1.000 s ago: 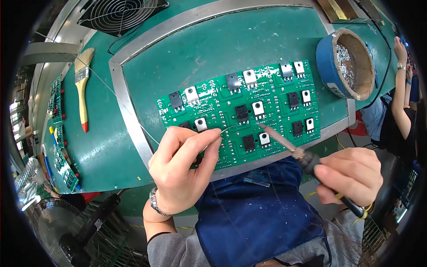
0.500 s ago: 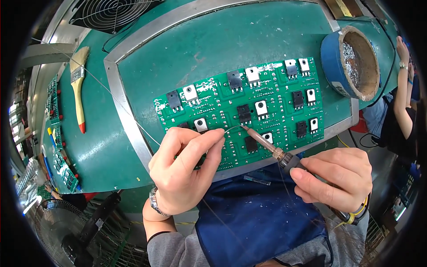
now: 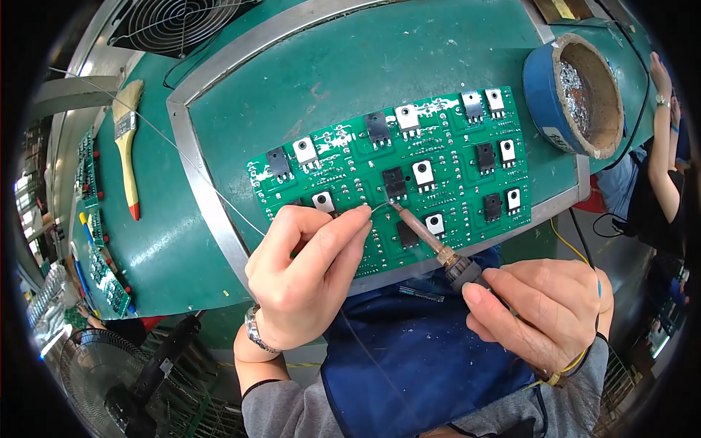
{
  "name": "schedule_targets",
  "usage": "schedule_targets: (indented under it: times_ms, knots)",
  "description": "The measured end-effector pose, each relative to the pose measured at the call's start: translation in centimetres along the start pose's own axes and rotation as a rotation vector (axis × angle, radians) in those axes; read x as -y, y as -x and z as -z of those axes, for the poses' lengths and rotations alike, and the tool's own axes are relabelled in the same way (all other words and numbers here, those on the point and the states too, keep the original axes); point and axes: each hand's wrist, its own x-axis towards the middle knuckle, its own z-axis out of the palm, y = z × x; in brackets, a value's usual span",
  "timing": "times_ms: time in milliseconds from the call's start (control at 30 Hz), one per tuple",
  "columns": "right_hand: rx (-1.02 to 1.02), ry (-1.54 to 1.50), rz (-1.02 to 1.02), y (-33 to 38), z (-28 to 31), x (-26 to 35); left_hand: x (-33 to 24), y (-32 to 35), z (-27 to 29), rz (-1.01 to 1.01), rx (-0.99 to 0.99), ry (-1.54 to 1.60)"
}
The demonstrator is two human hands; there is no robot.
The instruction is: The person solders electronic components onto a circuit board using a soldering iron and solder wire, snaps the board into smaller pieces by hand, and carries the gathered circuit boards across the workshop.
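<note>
A green circuit board (image 3: 343, 191) with several black and silver flat three-legged components lies on the bench before me. My left hand (image 3: 310, 263) pinches a thin solder wire (image 3: 223, 203) between thumb and forefinger; its short free end reaches the board just below a black component (image 3: 394, 183). From the right, my right hand (image 3: 544, 306) grips a soldering iron (image 3: 431, 242) by its dark handle. The iron's tip touches or nearly touches the board where the wire ends. Part of the board's lower left is hidden behind my left hand.
A blue-sided round tub (image 3: 544, 102) with silvery bits inside stands at the back right. On the left lie a paintbrush (image 3: 126, 150) and several smaller boards (image 3: 108, 285). A metal strip (image 3: 201, 179) frames the green bench top. Another person's arm (image 3: 661, 146) shows at far right.
The board has shifted slightly up and left in view. My right hand and the iron have moved a little left and down. Both hands keep their holds.
</note>
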Motion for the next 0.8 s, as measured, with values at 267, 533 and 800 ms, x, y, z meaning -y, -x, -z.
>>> schedule_targets:
  times_ms: [267,533,800]
  knots:
    - [0.020,0.032,0.003,-0.3,0.3,0.2,0.1,0.1,0.1,-0.003,0.009,0.000]
    - [0.005,-0.054,0.025,-0.4,0.7,-1.3,-0.7,0.0,1.1,0.082,-0.013,0.009]
    - [-0.050,-0.057,0.053,0.3,1.3,-2.0,-1.0,-0.3,0.4,0.013,-0.014,-0.006]
